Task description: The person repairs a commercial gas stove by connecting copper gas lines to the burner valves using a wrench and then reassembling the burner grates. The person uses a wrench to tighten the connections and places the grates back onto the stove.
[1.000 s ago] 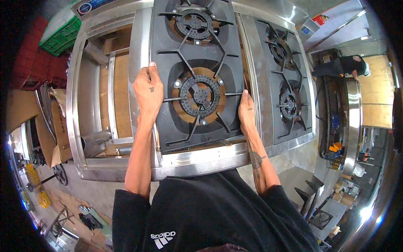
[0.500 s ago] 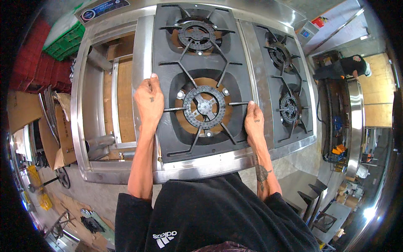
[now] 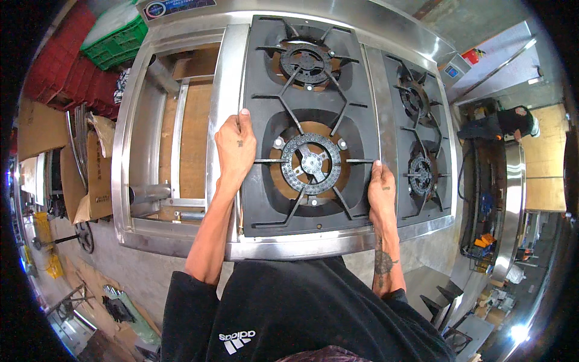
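A black cast-iron stove top panel (image 3: 268,208) with two round burners, one behind the other, lies in the middle bay of a stainless steel stove frame (image 3: 181,241). My left hand (image 3: 236,145) is closed on its left edge, thumb on top and fingers curled down out of sight. Lower down on the opposite edge, my right hand (image 3: 382,188) grips in the same manner. The near ring burner (image 3: 310,161) sits between my hands, with grate bars reaching outward from around it. Brown board shows through the openings around this burner.
A similar black panel (image 3: 435,154) fills the right bay. The left bay is uncovered, with a pipe (image 3: 151,193) and brown board (image 3: 196,133) inside. Red and green crates (image 3: 114,45) and cardboard (image 3: 96,181) stand left. Another person (image 3: 512,122) works at the far right.
The stove and both hands sit further right in the picture and appear slightly turned, as the view has shifted. Both hands keep their hold on the same panel edges.
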The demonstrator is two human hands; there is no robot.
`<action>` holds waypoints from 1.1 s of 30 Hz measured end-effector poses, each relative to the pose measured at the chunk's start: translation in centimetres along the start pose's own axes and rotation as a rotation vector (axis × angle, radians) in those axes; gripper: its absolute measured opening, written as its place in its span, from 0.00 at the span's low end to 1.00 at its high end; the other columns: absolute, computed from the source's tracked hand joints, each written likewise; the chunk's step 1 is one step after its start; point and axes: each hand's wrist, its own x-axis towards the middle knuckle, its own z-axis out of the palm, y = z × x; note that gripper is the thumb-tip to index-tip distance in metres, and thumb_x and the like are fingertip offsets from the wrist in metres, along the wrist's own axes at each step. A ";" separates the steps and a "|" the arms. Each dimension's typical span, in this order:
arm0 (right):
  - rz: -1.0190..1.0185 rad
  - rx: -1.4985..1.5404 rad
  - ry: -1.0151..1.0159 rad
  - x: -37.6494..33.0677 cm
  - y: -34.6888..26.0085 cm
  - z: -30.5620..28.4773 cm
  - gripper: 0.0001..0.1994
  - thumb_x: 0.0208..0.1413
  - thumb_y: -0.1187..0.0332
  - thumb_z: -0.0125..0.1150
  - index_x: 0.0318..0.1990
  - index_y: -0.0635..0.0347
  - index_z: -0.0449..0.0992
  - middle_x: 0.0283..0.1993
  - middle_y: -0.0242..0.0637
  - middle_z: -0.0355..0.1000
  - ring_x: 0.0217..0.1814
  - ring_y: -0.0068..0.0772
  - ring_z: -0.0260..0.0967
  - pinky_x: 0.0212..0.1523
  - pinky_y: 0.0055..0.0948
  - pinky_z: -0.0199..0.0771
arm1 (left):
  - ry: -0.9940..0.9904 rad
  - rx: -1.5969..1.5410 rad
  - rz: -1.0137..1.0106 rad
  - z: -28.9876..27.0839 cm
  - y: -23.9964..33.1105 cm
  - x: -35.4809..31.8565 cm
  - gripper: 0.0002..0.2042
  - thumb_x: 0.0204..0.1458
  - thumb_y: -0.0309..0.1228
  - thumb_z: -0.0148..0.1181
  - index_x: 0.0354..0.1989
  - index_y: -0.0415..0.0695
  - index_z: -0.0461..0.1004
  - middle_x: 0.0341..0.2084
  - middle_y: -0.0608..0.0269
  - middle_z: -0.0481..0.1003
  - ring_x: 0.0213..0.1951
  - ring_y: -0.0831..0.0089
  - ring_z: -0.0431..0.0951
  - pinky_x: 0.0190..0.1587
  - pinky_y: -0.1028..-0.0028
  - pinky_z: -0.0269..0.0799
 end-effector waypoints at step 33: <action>0.052 0.179 -0.007 2.4 3.6 -1.3 0.22 0.75 0.57 0.52 0.52 0.75 0.77 0.47 0.42 0.79 0.46 0.32 0.74 0.52 0.32 0.74 | -0.034 -0.172 0.147 2.0 -0.3 -0.8 0.23 0.70 0.35 0.45 0.29 0.25 0.72 0.21 0.26 0.73 0.30 0.30 0.79 0.37 0.46 0.74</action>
